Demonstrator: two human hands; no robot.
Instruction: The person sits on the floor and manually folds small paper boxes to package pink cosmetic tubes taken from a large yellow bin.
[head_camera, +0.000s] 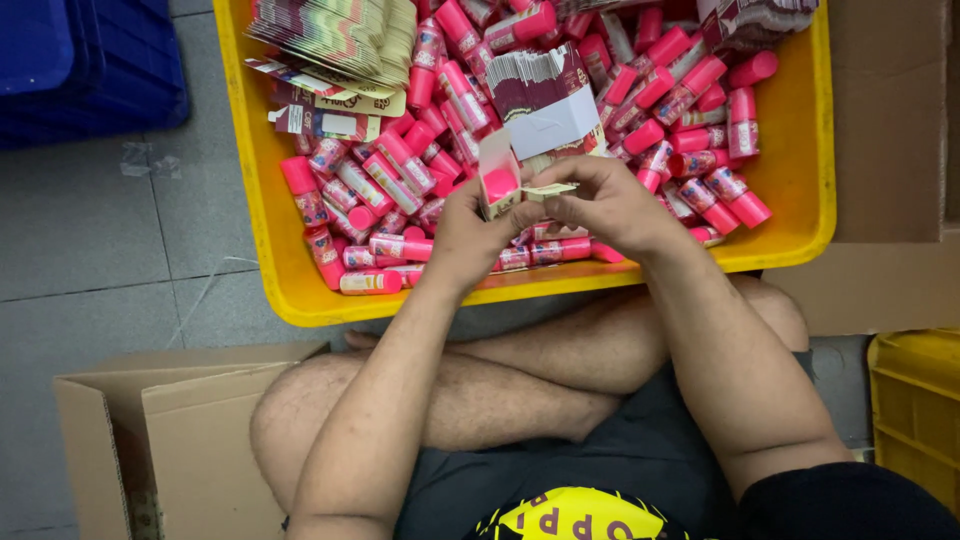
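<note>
My left hand (468, 235) holds a small pink and white carton (498, 176) upright, its open end showing a pink tube top. My right hand (605, 200) pinches a folded paper leaflet (548, 189) right beside the carton's opening. Both hands hover over the near side of a yellow bin (800, 235) filled with several pink capped tubes (715, 95). Stacks of flat unfolded cartons (545, 100) lie on the tubes behind my hands.
More flat carton stacks (340, 40) fill the bin's far left corner. An open cardboard box (160, 440) stands by my left knee. Blue crates (80, 60) sit at the far left, a yellow crate (915, 420) at the right, brown cardboard (890, 200) beside the bin.
</note>
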